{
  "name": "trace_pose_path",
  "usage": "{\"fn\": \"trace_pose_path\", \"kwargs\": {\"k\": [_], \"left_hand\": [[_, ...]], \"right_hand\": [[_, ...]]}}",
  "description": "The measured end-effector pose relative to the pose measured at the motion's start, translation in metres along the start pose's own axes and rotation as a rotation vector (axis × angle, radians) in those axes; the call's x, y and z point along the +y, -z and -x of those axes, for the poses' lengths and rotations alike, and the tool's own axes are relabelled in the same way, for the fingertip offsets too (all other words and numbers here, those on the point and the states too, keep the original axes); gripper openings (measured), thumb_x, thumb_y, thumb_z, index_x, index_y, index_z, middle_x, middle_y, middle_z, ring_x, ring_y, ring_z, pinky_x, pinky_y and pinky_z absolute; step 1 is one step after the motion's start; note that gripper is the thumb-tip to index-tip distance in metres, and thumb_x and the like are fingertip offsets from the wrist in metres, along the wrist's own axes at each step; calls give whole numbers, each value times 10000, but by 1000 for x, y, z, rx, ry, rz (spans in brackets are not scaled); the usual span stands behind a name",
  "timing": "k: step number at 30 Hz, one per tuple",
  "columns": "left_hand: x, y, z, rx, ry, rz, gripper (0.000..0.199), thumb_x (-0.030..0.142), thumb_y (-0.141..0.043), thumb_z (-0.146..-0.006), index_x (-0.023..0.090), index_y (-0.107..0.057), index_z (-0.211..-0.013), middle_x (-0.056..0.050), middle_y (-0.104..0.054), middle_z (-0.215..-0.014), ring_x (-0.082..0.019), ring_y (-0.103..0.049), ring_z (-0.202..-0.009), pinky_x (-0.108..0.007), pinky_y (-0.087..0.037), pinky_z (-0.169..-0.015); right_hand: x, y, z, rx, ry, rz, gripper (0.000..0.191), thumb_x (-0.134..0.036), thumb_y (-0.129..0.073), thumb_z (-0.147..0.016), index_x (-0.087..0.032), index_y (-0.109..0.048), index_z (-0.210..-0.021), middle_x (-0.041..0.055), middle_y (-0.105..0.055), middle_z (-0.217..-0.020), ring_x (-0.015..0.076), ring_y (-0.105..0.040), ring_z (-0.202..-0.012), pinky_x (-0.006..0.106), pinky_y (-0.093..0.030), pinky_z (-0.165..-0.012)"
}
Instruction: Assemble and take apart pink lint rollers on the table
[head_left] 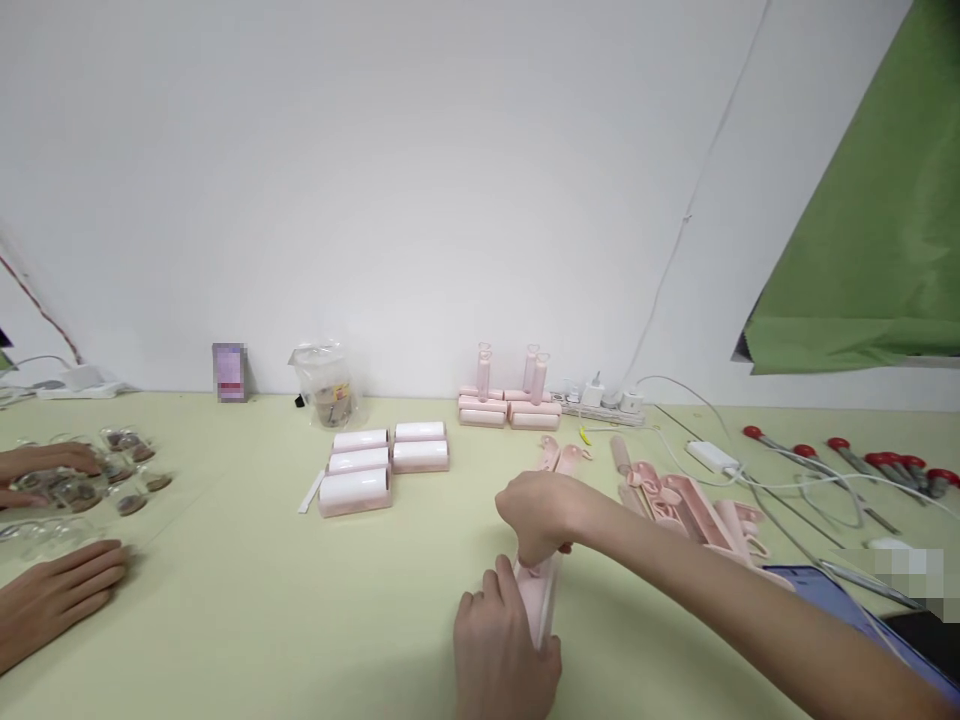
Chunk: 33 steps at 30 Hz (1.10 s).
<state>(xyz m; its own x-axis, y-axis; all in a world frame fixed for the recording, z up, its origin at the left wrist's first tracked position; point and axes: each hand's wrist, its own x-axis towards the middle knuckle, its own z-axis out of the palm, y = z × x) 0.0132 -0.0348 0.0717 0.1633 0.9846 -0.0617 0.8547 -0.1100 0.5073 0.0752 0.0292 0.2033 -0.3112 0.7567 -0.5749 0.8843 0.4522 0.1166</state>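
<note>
Fingers of the left hand point(499, 645) grip a long pink piece point(534, 600) at the near part of the table point(262, 610), while those of the right hand point(538, 508) curl over its far end — pinching or only pressing, I cannot tell. Five white-topped pink units point(356, 492) look assembled; the held piece seems unfinished, and loose pink parts point(697, 510) lie apart at the right. Hands hide most of the held piece — its inside can't be made out — and the frame crops the blue screen point(821, 600).

Glossy, smooth plastic: white-topped cylinders point(356, 490). Left of these, the bag point(328, 385) appears clear, wrinkled plastic. Wall point(450, 200) behind them: matt, smooth.
</note>
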Motion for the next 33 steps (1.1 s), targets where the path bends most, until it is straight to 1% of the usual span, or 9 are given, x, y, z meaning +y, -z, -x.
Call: {"fn": "trace_pose_path", "kwargs": {"k": [7, 11, 13, 16, 22, 25, 28, 31, 33], "left_hand": [[13, -16, 5, -2, 100, 18, 624, 253, -512, -667, 85, -382, -1254, -191, -513, -1002, -347, -551, -787, -418, -376, -681], [-3, 5, 3, 0, 38, -31, 627, 212, -522, -636, 116, -379, -1239, -171, -545, -1039, -336, -546, -829, -404, -346, -730], [-18, 21, -1, -19, -36, -1, 594, 199, -534, -618, 150, -410, -1196, -123, -580, -987, -308, -532, -861, -373, -334, -751], [-43, 43, -10, -130, -251, 87, 470, 251, -567, -628, 221, -483, -1089, -62, -577, -1007, -270, -489, -936, -320, -337, -774], [-67, 62, -21, -301, -349, 199, 650, 304, -668, -561, 272, -422, -1161, -38, -517, -1128, -261, -465, -1019, -300, -380, -803], [-57, 70, -26, -318, -333, 356, 1066, 309, -769, -425, 283, -182, -1315, -76, -255, -1372, -311, -300, -1203, -375, -316, -936], [-34, 73, -34, -281, -495, 679, 1045, 381, -749, -496, 274, -118, -1323, -85, -138, -1419, -284, -207, -1267, -405, -235, -1005], [-5, 67, -42, -208, -600, 901, 955, 361, -772, -492, 253, -237, -1276, -101, -312, -1351, -248, -292, -1234, -382, -238, -1006], [10, 57, -44, -238, -530, 996, 640, 355, -765, -514, 200, -478, -1064, -82, -583, -1051, -205, -532, -985, -324, -396, -855]], "right_hand": [[0, -1, 0, -49, -33, -137, 207, -209, -513, -658, -65, -646, -590, 141, -667, -607, 228, -620, -625, 282, -447, -499], [41, 7, 16, -124, 68, -401, 518, -486, -353, -794, -62, -626, -915, 99, -678, -628, 161, -618, -541, 233, -449, -479], [72, 2, 26, 12, 139, -613, 581, -556, -337, -787, -99, -527, -1092, 82, -687, -709, 150, -620, -555, 226, -449, -489], [116, -21, 34, 303, 10, -577, 486, -560, -362, -781, -178, -577, -993, 52, -674, -761, 151, -616, -615, 229, -434, -522], [166, -80, 22, 365, -189, -436, 222, -339, -540, -735, -155, -612, -634, 32, -620, -620, 174, -574, -565, 283, -391, -520], [181, -93, 15, 431, -161, -445, 212, -319, -476, -827, -150, -603, -837, 24, -634, -809, 141, -581, -686, 290, -435, -623], [193, -100, 9, 485, -158, -436, 200, -298, -464, -848, -148, -582, -908, 26, -618, -890, 136, -575, -753, 293, -441, -676], [200, -110, 6, 554, -213, -364, 128, -223, -512, -784, -138, -602, -819, 62, -606, -875, 175, -555, -768, 322, -411, -685], [202, -120, 5, 589, -237, -317, 129, -159, -520, -718, -141, -618, -801, 94, -604, -864, 224, -547, -786, 346, -382, -688]]}}
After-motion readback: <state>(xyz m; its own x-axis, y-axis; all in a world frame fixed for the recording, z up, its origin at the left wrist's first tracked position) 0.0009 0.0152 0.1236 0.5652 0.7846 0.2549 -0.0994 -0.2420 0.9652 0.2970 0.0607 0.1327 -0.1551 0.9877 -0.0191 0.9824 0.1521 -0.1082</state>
